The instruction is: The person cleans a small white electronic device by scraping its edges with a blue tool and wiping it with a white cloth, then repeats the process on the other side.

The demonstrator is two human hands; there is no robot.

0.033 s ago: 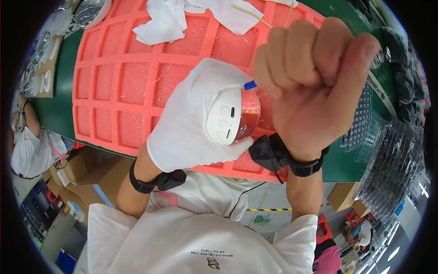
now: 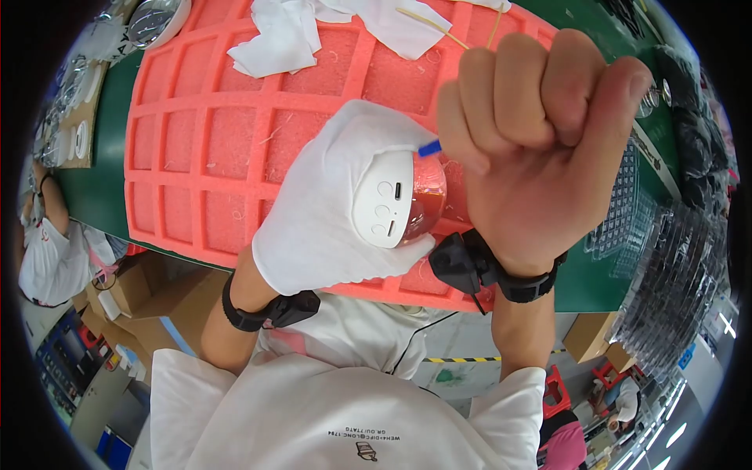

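Note:
My left hand, in a white glove, is wrapped round a white device with a clear dome. The device's white face is turned up and shows round buttons, a small port and a slot. The dome faces right, and the pink foam shows through it. Close by on the right, my bare right hand is raised with its fingers curled in. A short blue tip sticks out beside its little finger, above the dome. What else those fingers hold is hidden.
Under my hands lies a pink foam tray with square pockets, on a green table. White cloths and thin sticks lie at its far side. Stacked clear plastic trays stand at right. Another person is at far left.
My right hand has shifted very slightly. The left hand and the device stay in place.

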